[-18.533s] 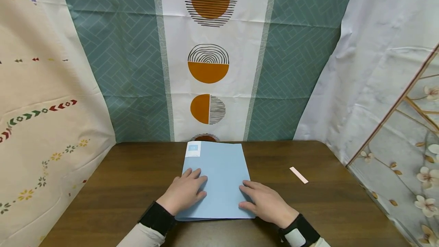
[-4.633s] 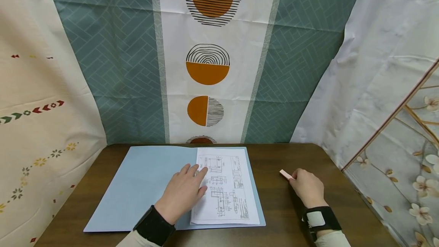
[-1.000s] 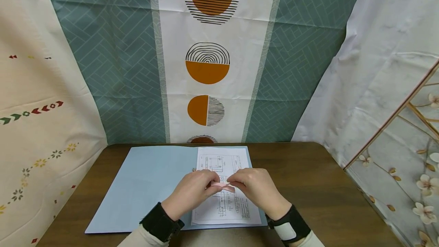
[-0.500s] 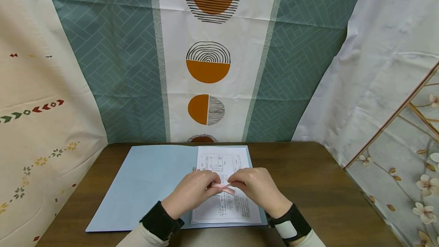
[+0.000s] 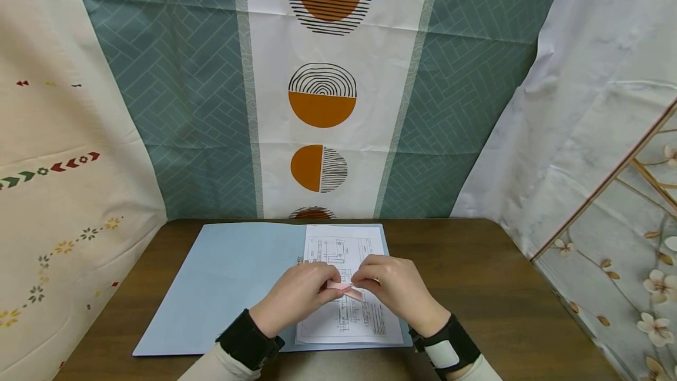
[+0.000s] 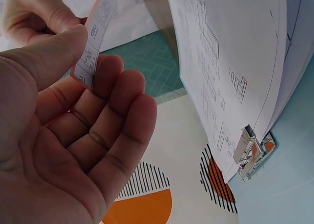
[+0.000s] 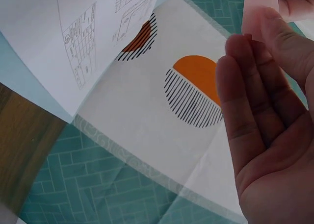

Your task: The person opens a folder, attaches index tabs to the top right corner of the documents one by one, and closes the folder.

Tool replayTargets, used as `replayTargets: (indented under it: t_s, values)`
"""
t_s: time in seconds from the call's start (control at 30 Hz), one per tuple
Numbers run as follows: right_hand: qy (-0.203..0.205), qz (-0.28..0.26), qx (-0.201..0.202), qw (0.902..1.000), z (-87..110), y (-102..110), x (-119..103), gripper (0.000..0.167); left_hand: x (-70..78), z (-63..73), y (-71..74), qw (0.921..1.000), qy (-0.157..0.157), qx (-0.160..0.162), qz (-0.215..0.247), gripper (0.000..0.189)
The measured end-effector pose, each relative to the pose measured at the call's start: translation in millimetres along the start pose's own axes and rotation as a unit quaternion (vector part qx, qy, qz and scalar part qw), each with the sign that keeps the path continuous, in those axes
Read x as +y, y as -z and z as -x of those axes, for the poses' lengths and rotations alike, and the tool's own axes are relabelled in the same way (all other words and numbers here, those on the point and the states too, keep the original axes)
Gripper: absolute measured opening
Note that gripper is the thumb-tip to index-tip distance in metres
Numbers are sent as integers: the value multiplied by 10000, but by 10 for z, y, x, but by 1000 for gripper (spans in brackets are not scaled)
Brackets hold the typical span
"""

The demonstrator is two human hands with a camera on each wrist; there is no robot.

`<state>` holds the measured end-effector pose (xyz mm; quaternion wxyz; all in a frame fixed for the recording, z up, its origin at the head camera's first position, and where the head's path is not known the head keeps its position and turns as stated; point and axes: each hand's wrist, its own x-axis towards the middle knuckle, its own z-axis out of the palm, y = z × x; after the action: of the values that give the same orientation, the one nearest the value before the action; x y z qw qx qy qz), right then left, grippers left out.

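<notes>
My left hand (image 5: pixel 298 296) pinches a narrow pink sticky-note pad (image 6: pixel 95 40) between thumb and forefinger. Its printed white backing faces the left wrist camera, and the other left fingers curve loosely below. With thumb and fingertips my right hand (image 5: pixel 396 290) pinches a pink sticky note (image 7: pixel 257 15), its end lifted from the pad. Whether the note is still joined to the pad is hidden by the fingers. Both hands hover over a stack of printed drawing sheets (image 5: pixel 317 331) on the right side of an opened light-blue folder (image 5: pixel 227 287).
A metal clip (image 6: pixel 251 153) sits at the sheets' inner edge by the folder's spine. The brown wooden table (image 5: pixel 476 310) extends on both sides of the folder. Patterned cloths (image 5: pixel 195 104) hang behind and at the sides.
Earlier the folder was closed, then opened to the sheets. My right hand brought the pad from the table's right side to my left hand. Over the last second, the note's end lifted slightly.
</notes>
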<state>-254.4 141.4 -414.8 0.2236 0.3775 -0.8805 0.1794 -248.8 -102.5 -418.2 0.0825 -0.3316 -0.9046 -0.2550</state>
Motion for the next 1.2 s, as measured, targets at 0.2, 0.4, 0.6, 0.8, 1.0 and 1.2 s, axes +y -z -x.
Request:
replayTargets:
  t_s: [0.2,0.4,0.6,0.8,1.0,1.2]
  values:
    - [-351,-142,-222,9990,3,10,-26,13,6,-1,-9,9999,13,63,-88,18]
    - [-564,-149,-430,9974,-4,16,-59,8,9,7,-1,9998,89,119,-156,18]
    - [-306,-112,-165,9993,0,13,-50,18,10,8,15,9998,107,111,-138,17]
    - [-126,-178,13,9998,2,26,-32,23,21,2,26,9999,115,39,-73,16]
    - [78,-107,98,9999,8,20,-22,25,19,-1,14,9999,115,0,-86,16]
    - [261,111,80,9996,-3,-8,-23,21,15,3,11,9999,55,18,-135,16]
